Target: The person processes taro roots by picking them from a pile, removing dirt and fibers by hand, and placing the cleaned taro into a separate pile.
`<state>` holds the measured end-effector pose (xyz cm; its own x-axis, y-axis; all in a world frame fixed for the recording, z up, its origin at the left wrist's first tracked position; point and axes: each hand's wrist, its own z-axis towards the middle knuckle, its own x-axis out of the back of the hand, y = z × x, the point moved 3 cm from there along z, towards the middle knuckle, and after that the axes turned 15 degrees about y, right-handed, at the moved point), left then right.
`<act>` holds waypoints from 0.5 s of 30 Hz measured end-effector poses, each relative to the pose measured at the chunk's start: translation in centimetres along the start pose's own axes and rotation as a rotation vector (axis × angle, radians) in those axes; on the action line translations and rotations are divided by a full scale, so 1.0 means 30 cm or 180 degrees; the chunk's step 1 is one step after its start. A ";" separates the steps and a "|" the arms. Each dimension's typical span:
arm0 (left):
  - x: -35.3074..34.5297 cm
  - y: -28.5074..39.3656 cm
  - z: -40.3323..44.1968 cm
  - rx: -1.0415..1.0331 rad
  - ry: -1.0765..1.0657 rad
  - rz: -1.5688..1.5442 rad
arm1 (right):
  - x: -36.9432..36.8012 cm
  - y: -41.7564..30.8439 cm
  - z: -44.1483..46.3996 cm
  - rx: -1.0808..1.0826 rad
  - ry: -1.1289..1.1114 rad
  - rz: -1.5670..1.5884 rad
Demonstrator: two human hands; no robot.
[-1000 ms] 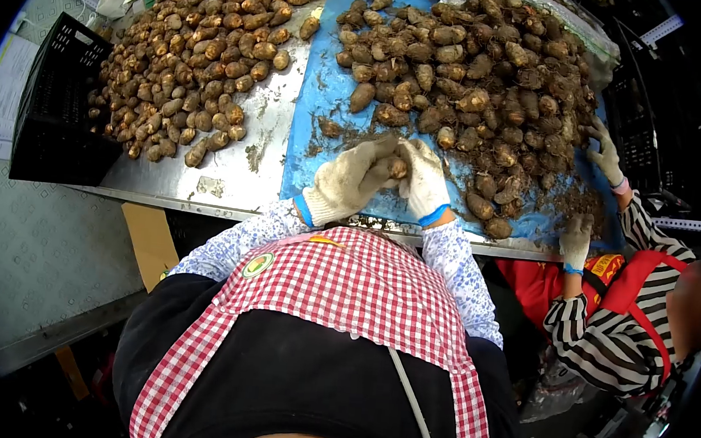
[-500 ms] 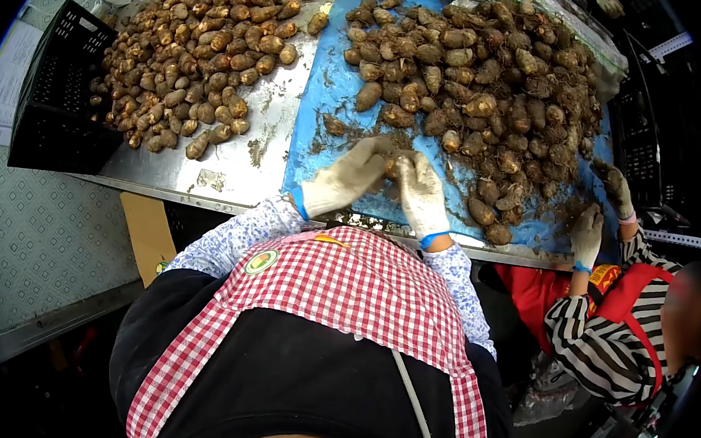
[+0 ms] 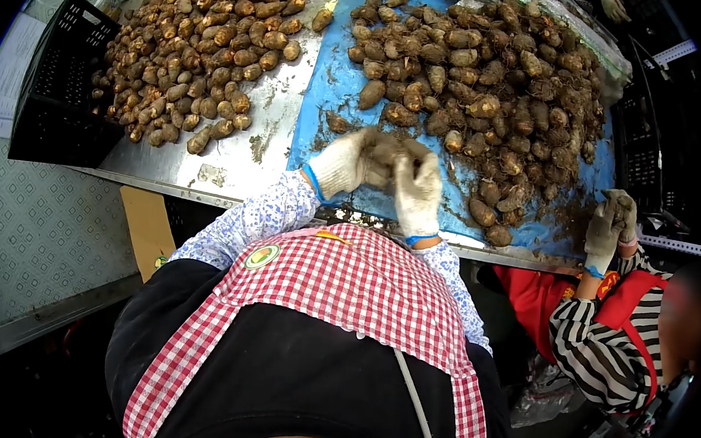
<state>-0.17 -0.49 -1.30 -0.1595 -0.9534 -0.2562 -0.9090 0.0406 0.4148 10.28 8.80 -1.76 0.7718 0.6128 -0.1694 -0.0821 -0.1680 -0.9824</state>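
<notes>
My left hand point(image 3: 345, 164), in a white work glove with soiled fingers, curls in from the left over the blue sheet point(image 3: 313, 117). My right hand point(image 3: 417, 190), gloved the same way, meets it fingers to fingers. Between them is a brown taro point(image 3: 384, 151), mostly covered by the gloves. A heap of hairy, soil-covered taros point(image 3: 492, 98) lies just beyond my hands to the right. To the left, a pile of cleaner taros point(image 3: 207, 51) rests on the bare metal tabletop point(image 3: 272, 122).
A black plastic crate point(image 3: 65, 81) lies tipped at the left end of the pile. At right, a co-worker's gloved hands point(image 3: 611, 227) are together at the table edge. Another black crate point(image 3: 643, 147) stands beyond the heap, near a woven sack point(image 3: 547, 16).
My hands have drawn closer together around the taro, the left rolling inward. The co-worker's hands have come together at the table edge.
</notes>
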 end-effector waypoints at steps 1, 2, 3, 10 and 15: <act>0.021 0.005 0.001 -0.0325 -0.1066 0.0018 | 0.019 0.000 -0.020 0.0077 0.0371 -0.0158; 0.026 0.009 0.002 -0.0911 -0.0962 0.0768 | 0.034 -0.010 -0.038 0.0159 0.0746 -0.0321; 0.002 0.036 -0.057 -0.1501 -0.0853 0.1513 | 0.082 0.078 -0.011 0.0054 0.0694 -0.0652; -0.002 0.021 -0.106 -0.3158 -0.0410 0.2605 | 0.033 -0.006 -0.029 0.0592 0.0274 -0.0562; -0.010 -0.007 -0.133 -0.2906 -0.0564 0.2874 | 0.049 -0.060 -0.003 -0.0183 -0.0028 -0.0844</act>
<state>1.61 -1.42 2.17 -0.6873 -0.6406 0.3425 0.1247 0.3604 0.9244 11.63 9.94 -0.22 0.7560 0.6480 0.0922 0.1582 -0.0443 -0.9864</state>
